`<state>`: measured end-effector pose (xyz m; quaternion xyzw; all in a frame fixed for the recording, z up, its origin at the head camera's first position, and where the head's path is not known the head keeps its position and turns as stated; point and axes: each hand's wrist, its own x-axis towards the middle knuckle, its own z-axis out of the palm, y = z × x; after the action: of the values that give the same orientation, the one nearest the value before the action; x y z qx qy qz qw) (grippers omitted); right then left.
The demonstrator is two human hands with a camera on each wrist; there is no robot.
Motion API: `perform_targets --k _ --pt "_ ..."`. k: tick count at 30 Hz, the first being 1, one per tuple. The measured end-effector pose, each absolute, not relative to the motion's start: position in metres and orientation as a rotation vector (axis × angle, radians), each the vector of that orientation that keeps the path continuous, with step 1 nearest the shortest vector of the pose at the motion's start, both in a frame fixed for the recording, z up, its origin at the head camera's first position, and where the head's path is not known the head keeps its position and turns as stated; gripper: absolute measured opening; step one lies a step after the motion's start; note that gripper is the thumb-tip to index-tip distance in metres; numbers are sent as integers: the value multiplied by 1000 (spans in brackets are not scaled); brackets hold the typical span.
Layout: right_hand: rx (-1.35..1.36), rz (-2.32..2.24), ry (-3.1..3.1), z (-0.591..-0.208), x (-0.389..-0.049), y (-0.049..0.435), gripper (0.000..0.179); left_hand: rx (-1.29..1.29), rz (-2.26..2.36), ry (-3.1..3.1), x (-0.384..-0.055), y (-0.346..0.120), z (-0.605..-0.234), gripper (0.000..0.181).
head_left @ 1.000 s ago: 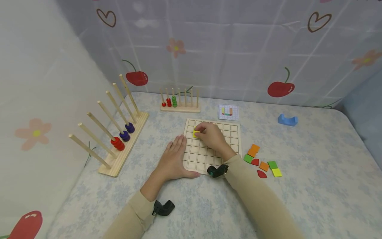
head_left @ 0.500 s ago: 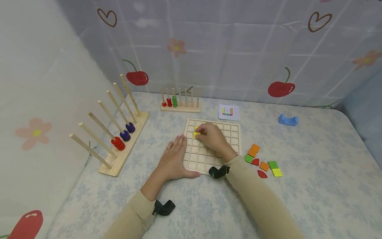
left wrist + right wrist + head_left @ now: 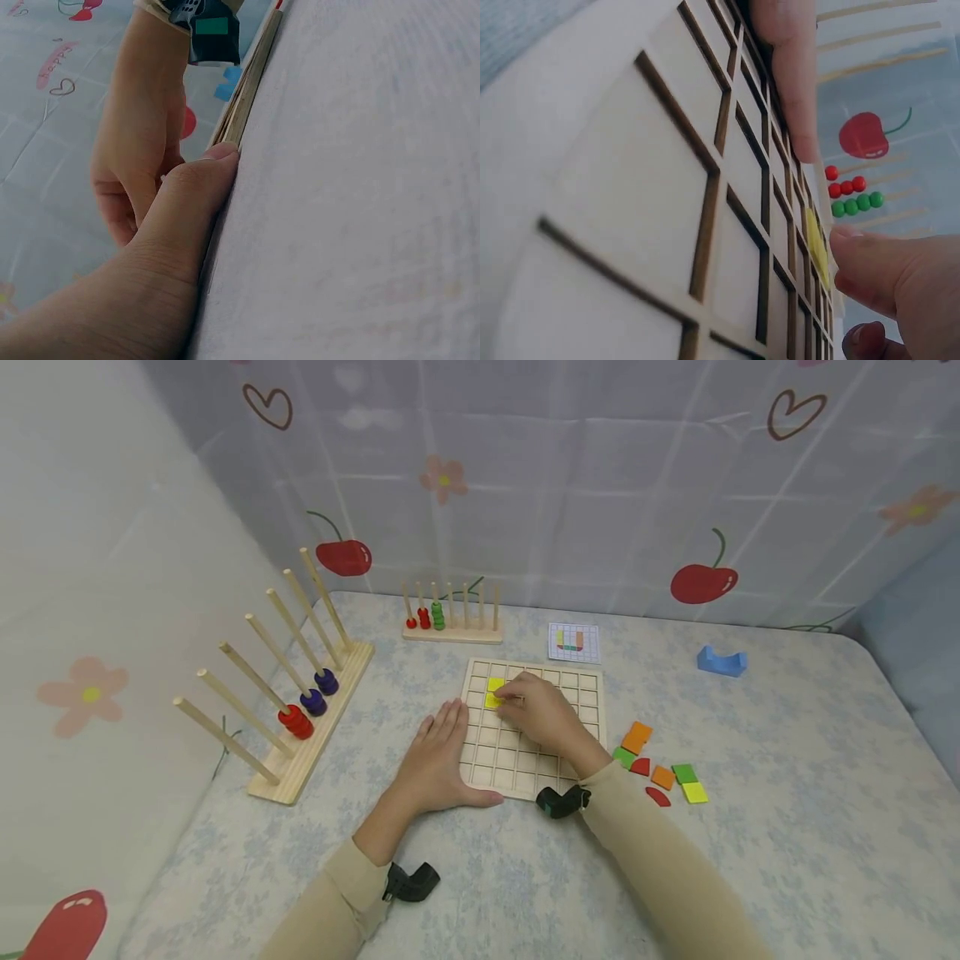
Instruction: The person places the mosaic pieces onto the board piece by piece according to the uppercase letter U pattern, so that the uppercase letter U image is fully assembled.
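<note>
Two yellow square tiles (image 3: 496,683) sit one behind the other in cells near the back left of a wooden grid board (image 3: 486,753). My right hand (image 3: 542,713) is over the board, its fingertips at the right side of the nearer tile. In the right wrist view a narrow gap shows between the thumb (image 3: 881,262) and the yellow tiles (image 3: 817,244). My left hand (image 3: 433,767) lies with straight fingers along the board's left edge, thumb at its front left corner. The left wrist view shows that thumb (image 3: 196,184) against the board's side (image 3: 251,94).
Several orange, green, red and yellow tiles (image 3: 663,777) lie right of the board. A pattern card (image 3: 573,642) lies behind it. Small (image 3: 450,636) and large (image 3: 330,735) peg racks with beads stand back and left. A blue block (image 3: 722,662) is at the right.
My right hand has drawn back slightly to the right from the yellow tiles, so both now show more fully. My left hand stays in place on the board's edge.
</note>
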<state>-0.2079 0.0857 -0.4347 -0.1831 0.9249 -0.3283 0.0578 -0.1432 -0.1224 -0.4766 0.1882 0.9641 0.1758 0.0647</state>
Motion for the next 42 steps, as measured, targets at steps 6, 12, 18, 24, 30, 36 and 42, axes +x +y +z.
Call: perform_targets --k 6,12,18,24,30,36,42 --pt "-595 -1022 2792 -422 -194 114 24 542 525 2901 -144 -123 -479 147" --pt "-609 -1026 2790 -412 -176 152 23 537 550 2900 -143 -124 -479 148" --pt "-559 -962 2852 -411 -154 197 21 547 567 2905 -141 -124 -477 147" --pt "-496 -927 2942 -412 -133 243 22 556 579 2912 -141 -125 -476 147" --pt "-376 -879 3036 -406 -114 281 21 554 565 2910 -142 -125 -477 147" --pt "-343 -854 3106 -408 -97 306 19 558 548 2911 -142 -124 -477 148" --pt "-299 -848 3106 -416 -86 317 18 562 548 2907 -141 -122 -475 147"
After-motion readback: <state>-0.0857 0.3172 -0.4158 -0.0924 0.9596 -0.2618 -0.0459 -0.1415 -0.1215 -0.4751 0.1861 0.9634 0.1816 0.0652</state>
